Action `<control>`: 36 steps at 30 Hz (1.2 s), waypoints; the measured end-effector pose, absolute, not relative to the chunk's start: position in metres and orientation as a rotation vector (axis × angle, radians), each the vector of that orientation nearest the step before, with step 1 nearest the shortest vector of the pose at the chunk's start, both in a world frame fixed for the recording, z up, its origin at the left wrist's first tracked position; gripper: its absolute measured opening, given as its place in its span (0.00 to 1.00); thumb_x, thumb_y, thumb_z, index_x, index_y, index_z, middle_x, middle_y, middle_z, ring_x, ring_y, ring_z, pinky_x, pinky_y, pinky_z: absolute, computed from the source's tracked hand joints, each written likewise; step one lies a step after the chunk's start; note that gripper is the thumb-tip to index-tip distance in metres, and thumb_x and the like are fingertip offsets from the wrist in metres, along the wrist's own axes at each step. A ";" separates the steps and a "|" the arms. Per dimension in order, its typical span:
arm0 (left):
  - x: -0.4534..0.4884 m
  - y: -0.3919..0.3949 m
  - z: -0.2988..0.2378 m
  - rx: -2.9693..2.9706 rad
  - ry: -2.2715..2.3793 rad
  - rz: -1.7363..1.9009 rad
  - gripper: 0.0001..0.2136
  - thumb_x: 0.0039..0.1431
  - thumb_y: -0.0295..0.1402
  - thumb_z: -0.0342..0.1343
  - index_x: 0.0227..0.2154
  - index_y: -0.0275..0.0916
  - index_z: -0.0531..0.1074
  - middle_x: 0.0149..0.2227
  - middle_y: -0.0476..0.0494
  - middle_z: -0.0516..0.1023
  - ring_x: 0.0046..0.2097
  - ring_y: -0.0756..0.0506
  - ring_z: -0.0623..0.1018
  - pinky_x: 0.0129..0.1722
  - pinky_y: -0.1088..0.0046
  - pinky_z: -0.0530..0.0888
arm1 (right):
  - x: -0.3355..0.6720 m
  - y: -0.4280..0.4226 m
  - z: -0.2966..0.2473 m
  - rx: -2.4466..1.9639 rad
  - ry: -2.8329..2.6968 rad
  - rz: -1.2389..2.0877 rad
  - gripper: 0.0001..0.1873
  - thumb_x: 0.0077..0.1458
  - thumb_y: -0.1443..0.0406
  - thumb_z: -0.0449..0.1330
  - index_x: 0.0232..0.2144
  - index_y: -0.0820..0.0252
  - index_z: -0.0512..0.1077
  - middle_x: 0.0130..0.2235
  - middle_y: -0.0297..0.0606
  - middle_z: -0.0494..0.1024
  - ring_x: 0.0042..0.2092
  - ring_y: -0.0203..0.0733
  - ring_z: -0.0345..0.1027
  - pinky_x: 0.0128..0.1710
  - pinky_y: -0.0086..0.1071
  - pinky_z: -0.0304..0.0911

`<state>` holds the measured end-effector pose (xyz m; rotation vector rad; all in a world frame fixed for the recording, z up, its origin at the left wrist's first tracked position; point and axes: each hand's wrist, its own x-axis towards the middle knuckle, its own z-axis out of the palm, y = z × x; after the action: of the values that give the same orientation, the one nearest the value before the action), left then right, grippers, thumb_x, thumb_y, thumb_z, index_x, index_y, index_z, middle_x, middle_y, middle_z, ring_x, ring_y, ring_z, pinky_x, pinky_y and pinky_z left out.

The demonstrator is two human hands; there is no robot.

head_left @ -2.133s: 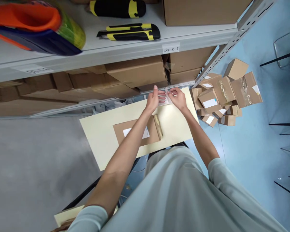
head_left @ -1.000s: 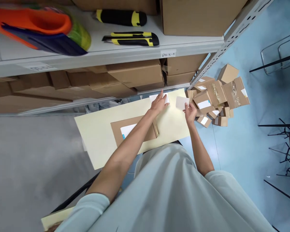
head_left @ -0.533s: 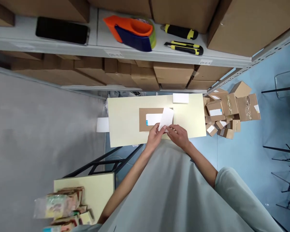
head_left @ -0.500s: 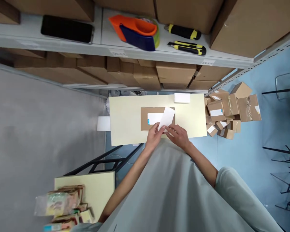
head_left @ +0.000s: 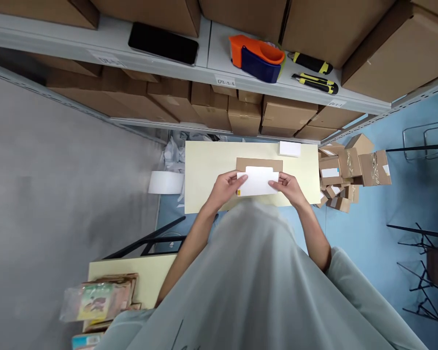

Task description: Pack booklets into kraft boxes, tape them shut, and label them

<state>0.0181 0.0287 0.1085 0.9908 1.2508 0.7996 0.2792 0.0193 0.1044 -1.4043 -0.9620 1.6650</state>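
Observation:
A white label (head_left: 258, 181) is stretched flat between both my hands, just over a flat brown cardboard box (head_left: 259, 164) on the pale yellow table (head_left: 204, 170). My left hand (head_left: 224, 187) pinches the label's left edge. My right hand (head_left: 290, 185) pinches its right edge. The label covers most of the box's top; whether it touches the box I cannot tell. A small stack of white labels (head_left: 289, 148) lies at the table's far right corner.
Beyond the table, a grey shelf (head_left: 219, 80) carries a black phone (head_left: 163, 43), an orange-blue tape dispenser (head_left: 257, 57), two yellow-black utility knives (head_left: 314, 73) and cardboard boxes. Labelled small boxes (head_left: 346, 170) are piled on the blue floor at right. A white roll (head_left: 166, 182) lies left. Packets (head_left: 98, 301) sit bottom left.
My right hand lifted one label off the stack. Both hands brought it back over the box. It was tilted on end half a second ago; now it is held flat and wide.

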 end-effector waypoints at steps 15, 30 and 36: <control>-0.022 0.020 0.115 0.961 1.204 0.813 0.16 0.58 0.51 0.69 0.36 0.43 0.83 0.41 0.37 0.89 0.35 0.41 0.84 0.29 0.65 0.77 | 0.229 -0.022 0.114 -1.523 -0.701 1.343 0.29 0.51 0.44 0.79 0.47 0.54 0.84 0.51 0.43 0.91 0.56 0.57 0.85 0.56 0.48 0.81; -0.015 0.018 0.111 1.029 1.214 0.812 0.16 0.58 0.51 0.71 0.36 0.42 0.84 0.37 0.38 0.88 0.34 0.41 0.85 0.26 0.67 0.76 | 0.245 -0.023 0.116 -1.509 -0.715 1.377 0.29 0.50 0.44 0.79 0.47 0.54 0.84 0.51 0.43 0.91 0.55 0.55 0.85 0.60 0.48 0.80; -0.008 0.018 0.114 1.021 1.181 0.804 0.16 0.58 0.49 0.71 0.33 0.41 0.82 0.34 0.39 0.87 0.32 0.43 0.84 0.25 0.68 0.74 | 0.253 -0.021 0.113 -1.496 -0.714 1.389 0.29 0.50 0.44 0.80 0.46 0.55 0.84 0.51 0.42 0.91 0.53 0.55 0.85 0.58 0.47 0.80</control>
<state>-0.0081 0.0182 0.1139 1.0213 1.1815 0.8039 0.2531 -0.0205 0.1134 -1.4961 -0.7138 1.3895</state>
